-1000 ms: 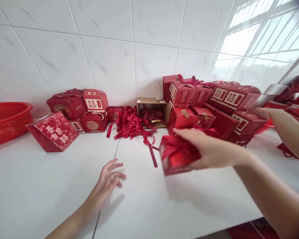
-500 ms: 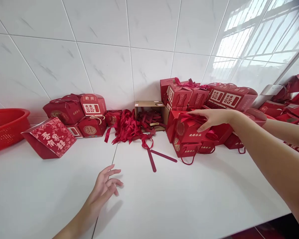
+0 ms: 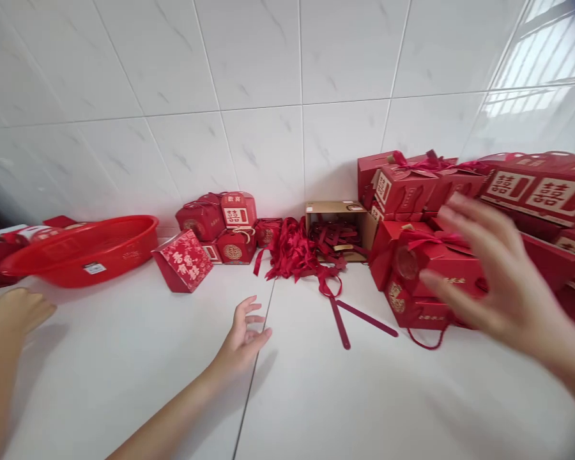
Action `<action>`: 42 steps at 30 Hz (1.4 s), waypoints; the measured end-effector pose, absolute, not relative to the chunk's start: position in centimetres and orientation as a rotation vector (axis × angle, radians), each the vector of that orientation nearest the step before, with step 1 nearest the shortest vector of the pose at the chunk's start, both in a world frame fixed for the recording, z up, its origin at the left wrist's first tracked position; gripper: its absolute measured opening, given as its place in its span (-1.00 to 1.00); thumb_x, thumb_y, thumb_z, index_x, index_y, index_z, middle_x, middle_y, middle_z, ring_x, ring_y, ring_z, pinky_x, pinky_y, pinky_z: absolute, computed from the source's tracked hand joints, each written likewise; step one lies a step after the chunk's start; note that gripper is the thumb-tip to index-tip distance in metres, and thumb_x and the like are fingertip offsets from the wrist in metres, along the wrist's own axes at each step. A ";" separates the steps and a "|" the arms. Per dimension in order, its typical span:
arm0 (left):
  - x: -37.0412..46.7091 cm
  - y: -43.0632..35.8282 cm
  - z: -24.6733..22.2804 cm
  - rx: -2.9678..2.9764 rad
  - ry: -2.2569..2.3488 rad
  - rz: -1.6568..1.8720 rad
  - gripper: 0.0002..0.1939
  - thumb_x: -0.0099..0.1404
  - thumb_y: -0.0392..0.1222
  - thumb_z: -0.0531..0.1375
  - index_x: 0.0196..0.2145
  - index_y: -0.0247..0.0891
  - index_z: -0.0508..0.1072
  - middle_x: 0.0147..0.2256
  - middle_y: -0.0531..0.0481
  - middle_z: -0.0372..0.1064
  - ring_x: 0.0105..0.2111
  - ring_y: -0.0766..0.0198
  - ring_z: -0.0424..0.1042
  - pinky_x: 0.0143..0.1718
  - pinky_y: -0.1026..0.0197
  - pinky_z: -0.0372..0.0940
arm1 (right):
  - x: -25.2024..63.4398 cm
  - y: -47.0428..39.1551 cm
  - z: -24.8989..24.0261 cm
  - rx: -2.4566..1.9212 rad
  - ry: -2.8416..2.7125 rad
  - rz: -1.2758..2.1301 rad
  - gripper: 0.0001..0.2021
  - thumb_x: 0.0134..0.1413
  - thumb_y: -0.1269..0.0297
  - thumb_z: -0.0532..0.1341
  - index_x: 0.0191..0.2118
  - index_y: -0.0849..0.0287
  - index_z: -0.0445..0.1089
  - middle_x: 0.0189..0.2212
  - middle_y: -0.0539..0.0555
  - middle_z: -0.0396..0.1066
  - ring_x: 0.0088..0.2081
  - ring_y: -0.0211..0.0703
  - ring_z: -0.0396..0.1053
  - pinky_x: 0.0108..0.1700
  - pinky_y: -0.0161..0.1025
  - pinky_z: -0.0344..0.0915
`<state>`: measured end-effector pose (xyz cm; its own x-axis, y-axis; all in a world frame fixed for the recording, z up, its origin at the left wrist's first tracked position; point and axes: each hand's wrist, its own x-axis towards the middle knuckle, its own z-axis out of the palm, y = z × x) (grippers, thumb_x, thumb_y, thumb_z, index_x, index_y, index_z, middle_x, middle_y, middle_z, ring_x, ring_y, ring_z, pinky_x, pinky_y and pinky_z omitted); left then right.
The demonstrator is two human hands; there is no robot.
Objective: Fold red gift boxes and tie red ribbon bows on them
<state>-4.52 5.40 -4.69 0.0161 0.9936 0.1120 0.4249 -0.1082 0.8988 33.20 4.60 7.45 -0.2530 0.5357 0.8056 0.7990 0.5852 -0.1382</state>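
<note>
My left hand (image 3: 243, 335) hovers over the white table, fingers apart and slightly curled, holding nothing. At the right, my right hand (image 3: 493, 275) is blurred, its fingers spread and nothing in it, in front of the stacked red gift boxes. Nearest to it is a red box with a ribbon bow (image 3: 443, 265), resting on another red box with a rope handle (image 3: 419, 313). Two dark red strips (image 3: 341, 324) lie on the table between my hands. A patterned red box (image 3: 184, 260) sits tilted on the table, left of my left hand.
A pile of red ribbons (image 3: 292, 252) lies beside an open cardboard box (image 3: 336, 207) of dark red strips. Small red boxes (image 3: 237, 246) stand by the wall, with a red plastic basin (image 3: 119, 255) farther left. Another person's hand (image 3: 22, 310) is at the left edge.
My right hand has come off the bow-topped box and its fingers have spread. The view has turned left, bringing more of the basin and another person's hand into sight.
</note>
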 end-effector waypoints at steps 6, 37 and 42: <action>-9.0 15.2 -3.0 1.694 2.039 1.128 -0.30 0.25 -0.13 0.16 0.22 -0.27 -0.11 0.20 -0.37 -0.10 0.19 -0.07 0.14 0.09 -0.13 0.23 | 28.0 4.3 -4.4 -0.934 -2.634 0.144 -0.32 0.10 0.53 0.05 0.31 -0.18 0.12 0.32 0.02 0.09 0.33 0.19 0.04 0.17 0.17 0.31; -8.2 3.5 1.7 2.689 1.423 0.502 -0.28 0.15 -0.29 0.19 0.26 -0.02 0.16 0.20 -0.18 0.01 0.19 -0.07 0.19 0.12 -0.05 0.31 | 24.8 10.2 -4.9 -1.466 -2.167 0.277 -0.80 0.22 0.30 0.12 -0.27 0.20 0.49 -0.29 0.17 0.43 -0.29 -0.03 0.40 -0.25 -0.18 0.28; -3.5 1.2 1.9 2.894 0.968 0.407 -0.32 0.09 -0.41 0.17 0.18 -0.17 0.24 0.30 -0.25 -0.10 0.30 -0.18 -0.02 0.11 -0.10 0.33 | 21.5 14.1 -4.9 -1.484 -2.013 0.387 -0.88 0.05 0.41 0.23 -0.48 0.21 0.45 -0.32 0.21 0.44 -0.24 0.02 0.40 -0.21 -0.17 0.27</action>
<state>-3.47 1.19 1.88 0.7676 0.5988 0.2285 0.5820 -0.8006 0.1426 21.46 14.07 -4.95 -0.1931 0.9364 0.2930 0.7608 0.3315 -0.5579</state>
